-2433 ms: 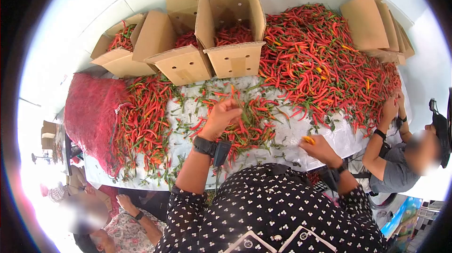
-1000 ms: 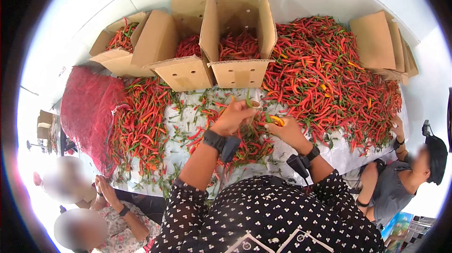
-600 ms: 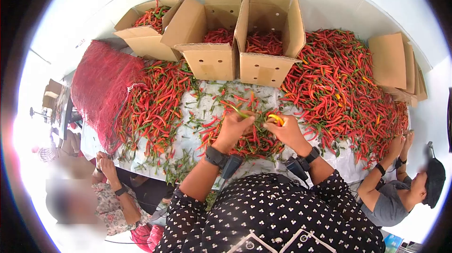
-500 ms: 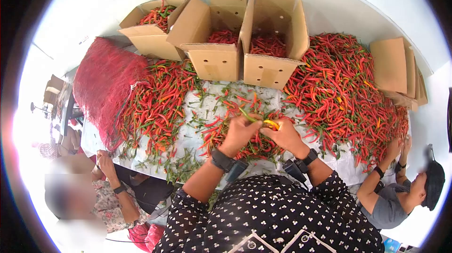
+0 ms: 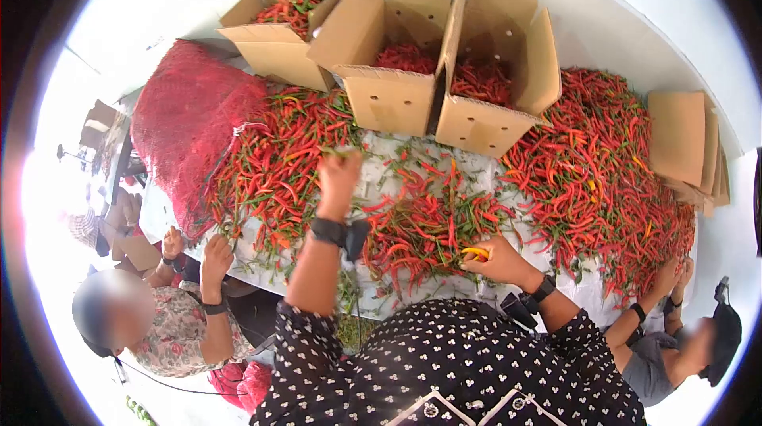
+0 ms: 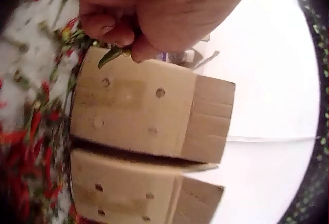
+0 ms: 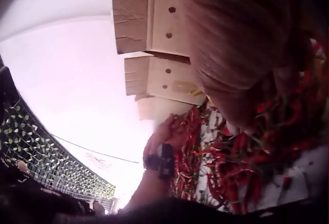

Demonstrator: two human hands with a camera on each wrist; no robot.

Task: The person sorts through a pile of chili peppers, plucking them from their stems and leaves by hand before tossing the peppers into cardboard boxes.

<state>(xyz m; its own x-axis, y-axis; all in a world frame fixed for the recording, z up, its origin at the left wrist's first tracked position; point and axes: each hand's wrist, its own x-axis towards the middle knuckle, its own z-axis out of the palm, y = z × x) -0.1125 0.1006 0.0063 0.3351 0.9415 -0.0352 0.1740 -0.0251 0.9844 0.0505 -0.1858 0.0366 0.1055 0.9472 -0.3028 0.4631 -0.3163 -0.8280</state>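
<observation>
My left hand (image 5: 340, 182) is over the right edge of the left chili heap (image 5: 278, 172). Its thumb and fingers pinch a green chili (image 6: 110, 57), whose tip sticks out below them in the left wrist view. Most of that chili is hidden by the fingers. My right hand (image 5: 508, 261) holds a yellow chili (image 5: 476, 253) in its curled fingers. It is low at the right side of the small middle pile of red and green chilies (image 5: 421, 236). In the right wrist view, the back of the right hand (image 7: 241, 54) covers much of the scene.
Cardboard boxes (image 5: 389, 101) with chilies inside line the back of the table. A large chili heap (image 5: 595, 180) lies at right, near folded cardboard (image 5: 679, 136). A red mesh sack (image 5: 190, 124) stands at left. Other people sit at both ends.
My left hand has moved left and away from the right hand, carrying the green chili to the left heap. The right hand has shifted slightly right and down, still holding the yellow chili.
</observation>
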